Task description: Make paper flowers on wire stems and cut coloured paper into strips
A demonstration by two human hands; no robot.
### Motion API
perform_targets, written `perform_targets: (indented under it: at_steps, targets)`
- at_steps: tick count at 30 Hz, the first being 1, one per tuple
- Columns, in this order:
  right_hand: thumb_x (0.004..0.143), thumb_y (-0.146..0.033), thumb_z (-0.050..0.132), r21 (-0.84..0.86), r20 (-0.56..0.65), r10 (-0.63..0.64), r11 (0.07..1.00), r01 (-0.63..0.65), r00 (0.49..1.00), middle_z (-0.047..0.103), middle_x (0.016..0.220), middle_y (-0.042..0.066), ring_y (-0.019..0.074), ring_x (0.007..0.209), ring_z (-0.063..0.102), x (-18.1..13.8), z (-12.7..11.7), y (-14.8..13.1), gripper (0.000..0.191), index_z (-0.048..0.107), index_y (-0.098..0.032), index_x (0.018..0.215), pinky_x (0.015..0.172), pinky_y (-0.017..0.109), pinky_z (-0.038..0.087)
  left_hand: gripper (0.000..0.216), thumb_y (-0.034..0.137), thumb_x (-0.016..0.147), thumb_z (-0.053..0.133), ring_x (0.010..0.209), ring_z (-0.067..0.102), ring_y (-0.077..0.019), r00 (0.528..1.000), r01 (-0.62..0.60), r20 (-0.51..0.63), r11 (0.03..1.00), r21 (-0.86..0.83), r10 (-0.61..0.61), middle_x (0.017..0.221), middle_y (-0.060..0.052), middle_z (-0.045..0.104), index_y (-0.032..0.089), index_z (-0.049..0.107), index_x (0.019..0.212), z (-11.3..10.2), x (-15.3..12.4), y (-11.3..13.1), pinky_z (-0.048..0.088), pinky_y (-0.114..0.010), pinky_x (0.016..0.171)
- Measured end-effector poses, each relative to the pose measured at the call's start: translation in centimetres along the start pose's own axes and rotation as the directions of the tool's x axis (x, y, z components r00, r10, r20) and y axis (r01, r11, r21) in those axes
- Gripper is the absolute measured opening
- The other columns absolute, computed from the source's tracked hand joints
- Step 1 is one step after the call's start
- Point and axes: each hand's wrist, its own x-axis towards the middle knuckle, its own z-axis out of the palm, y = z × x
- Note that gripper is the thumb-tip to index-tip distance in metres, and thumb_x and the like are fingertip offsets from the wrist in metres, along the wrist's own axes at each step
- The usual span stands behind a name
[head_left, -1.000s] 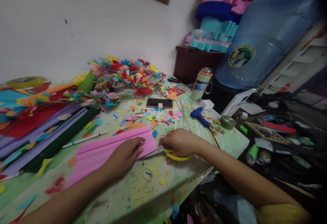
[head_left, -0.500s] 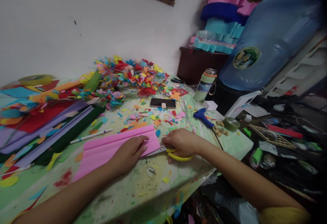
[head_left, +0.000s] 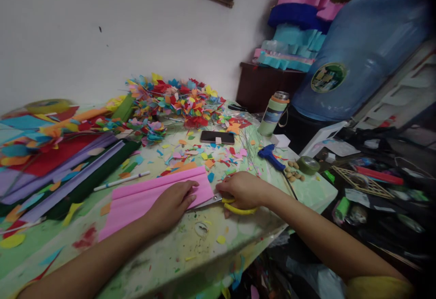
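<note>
A folded sheet of pink crepe paper (head_left: 136,199) lies on the table in front of me. On its right part my left hand (head_left: 172,201) rests palm down, pressing it, with fingers stretched forward and not wrapped round anything. My right hand (head_left: 238,189) is closed round the yellow handles of a pair of scissors (head_left: 243,210). Their blades point left along the near right edge of the paper, partly hidden by the paper and my left fingers. How far the blades are apart I cannot tell.
Paper scraps surround a phone (head_left: 217,137); paper flowers (head_left: 184,99) are heaped behind. Paper rolls (head_left: 78,171) and a white pen (head_left: 121,181) lie left. At right are a blue glue gun (head_left: 271,156), green tape (head_left: 308,165) and a bottle (head_left: 273,113), near the table edge.
</note>
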Motion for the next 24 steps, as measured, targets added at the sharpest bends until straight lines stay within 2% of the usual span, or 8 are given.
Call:
perform_targets:
  at_steps: [15,19,24]
  targets:
    - [0.079,-0.059,0.057,-0.01,0.029,-0.014,1.0,0.014,0.999,0.067,0.086,0.006,0.0185,0.071,0.057,-0.1,0.1,0.1,0.047,0.06,-0.025,0.112,0.059,0.028,0.026,0.031,0.03,0.092,0.042,0.108,0.057,-0.0229,0.999,-0.021,0.04,1.0,0.005,0.021,0.118,-0.011,0.063,0.016,0.054,0.117,-0.4,0.2,0.5,0.044,-0.037,0.093]
    - [0.078,-0.062,0.056,-0.006,0.022,-0.015,1.0,0.015,1.0,0.066,0.085,0.005,0.0195,0.074,0.057,0.2,0.1,-0.2,0.049,0.059,-0.024,0.11,0.06,0.028,0.026,0.03,0.029,0.092,0.043,0.107,0.058,-0.0226,0.999,-0.019,0.042,1.0,0.004,0.019,0.117,-0.01,0.063,0.017,0.054,0.117,-0.4,0.3,0.5,0.044,-0.037,0.093]
    - [0.078,-0.062,0.056,-0.021,0.019,-0.007,1.0,0.007,1.0,0.066,0.084,0.005,0.0194,0.074,0.056,1.0,0.1,-0.6,0.044,0.06,-0.022,0.097,0.06,0.028,0.025,0.031,0.029,0.091,0.044,0.104,0.058,-0.0226,0.999,-0.014,0.036,1.0,0.0,0.014,0.113,-0.009,0.064,0.017,0.053,0.118,-0.4,0.2,0.5,0.045,-0.037,0.089]
